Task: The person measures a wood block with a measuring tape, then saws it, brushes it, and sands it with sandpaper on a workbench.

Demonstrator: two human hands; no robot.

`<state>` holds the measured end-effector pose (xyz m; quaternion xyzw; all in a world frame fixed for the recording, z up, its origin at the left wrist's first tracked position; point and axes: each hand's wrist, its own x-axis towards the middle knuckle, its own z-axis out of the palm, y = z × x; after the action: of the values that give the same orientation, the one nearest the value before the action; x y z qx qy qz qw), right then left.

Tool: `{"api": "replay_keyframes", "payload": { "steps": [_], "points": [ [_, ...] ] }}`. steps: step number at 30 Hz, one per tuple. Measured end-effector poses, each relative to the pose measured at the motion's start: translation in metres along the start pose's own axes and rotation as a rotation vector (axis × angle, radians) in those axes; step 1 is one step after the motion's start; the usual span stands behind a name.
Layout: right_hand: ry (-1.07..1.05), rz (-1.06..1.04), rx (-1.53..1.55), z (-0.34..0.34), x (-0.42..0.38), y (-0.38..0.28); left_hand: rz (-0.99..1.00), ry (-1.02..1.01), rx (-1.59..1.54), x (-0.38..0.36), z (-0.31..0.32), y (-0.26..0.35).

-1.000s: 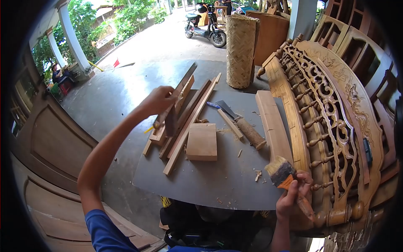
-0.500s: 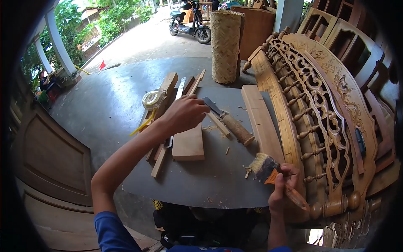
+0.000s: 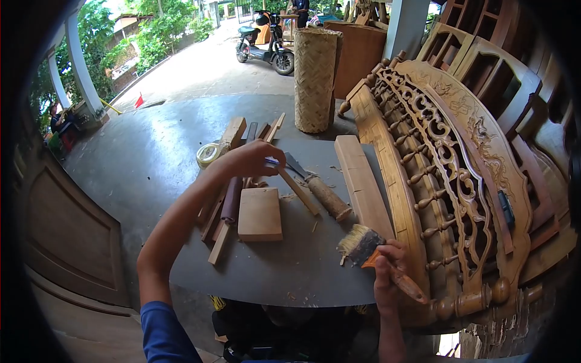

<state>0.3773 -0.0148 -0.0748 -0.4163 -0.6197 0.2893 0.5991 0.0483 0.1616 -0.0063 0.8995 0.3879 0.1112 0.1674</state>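
At frame centre the left hand (image 3: 251, 158) closes its grip on a blue-handled tool (image 3: 273, 162) above the wood strips (image 3: 227, 206) (tool type unclear), while the right hand (image 3: 387, 272), lower right, clamps the paintbrush (image 3: 363, 243) bristles-outward over the worktop (image 3: 302, 266) edge beside the carved panel (image 3: 448, 175).

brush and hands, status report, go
Right hand gripping paint brush beside carved headboard. Left hand on blue-tipped tool, near chisel. Wood block and shavings close by.
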Motion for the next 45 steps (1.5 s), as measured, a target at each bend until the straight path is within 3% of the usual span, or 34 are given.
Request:
{"api": "replay_keyframes", "payload": {
  "steps": [1,4,7,8,9,13,16,21,24,25,28,31,35,38,42,45],
  "points": [
    [-0.04,-0.015,-0.055,-0.002,0.002,-0.001,-0.118,0.018,-0.141,-0.005,-0.013,0.018],
    [-0.162,0.049,-0.075,0.004,0.014,-0.012,0.007,0.252,-0.676,-0.023,-0.03,0.035],
    [-0.353,0.042,-0.088,0.015,0.028,-0.031,0.045,0.427,-0.919,-0.042,-0.041,0.058],
    [-0.427,0.015,-0.11,0.017,0.036,-0.039,0.051,0.432,-0.894,-0.047,-0.044,0.06],
    [-0.441,-0.318,-0.299,0.024,0.047,-0.049,0.059,0.435,-0.87,-0.053,-0.046,0.06],
    [-0.676,-0.523,-0.167,0.052,0.072,-0.064,0.117,0.431,-0.956,-0.066,-0.033,0.064],
    [-0.827,-0.555,-0.22,0.068,0.097,-0.089,0.113,0.405,-0.927,-0.071,-0.016,0.054],
    [-0.587,-0.829,-0.163,0.095,0.131,-0.107,0.128,0.387,-1.042,-0.076,-0.009,0.041],
    [-0.609,-0.807,-0.22,0.114,0.116,-0.064,0.128,0.461,-0.903,-0.076,-0.007,0.042],
    [-0.634,-0.921,-0.389,0.113,0.11,-0.054,-0.007,0.459,-0.992,-0.076,-0.006,0.041],
    [-0.866,-0.879,-0.555,0.11,0.092,-0.024,-0.064,0.541,-1.224,-0.074,-0.001,0.025],
    [-1.02,-0.802,-0.584,0.102,0.103,-0.042,-0.075,0.556,-1.208,-0.07,-0.002,0.03],
    [-0.702,-0.815,-0.441,0.107,0.122,-0.082,-0.102,0.56,-1.151,-0.056,-0.003,0.048],
    [-0.634,-0.766,-0.381,0.108,0.119,-0.079,-0.137,0.535,-1.116,-0.053,-0.01,0.059],
    [-0.997,-0.771,-0.586,0.107,0.094,-0.047,-0.079,0.484,-1.133,-0.048,-0.011,0.058],
    [-0.92,-0.724,-0.436,0.106,0.11,-0.062,-0.07,0.457,-1.161,-0.045,-0.012,0.061]
  ]
}}
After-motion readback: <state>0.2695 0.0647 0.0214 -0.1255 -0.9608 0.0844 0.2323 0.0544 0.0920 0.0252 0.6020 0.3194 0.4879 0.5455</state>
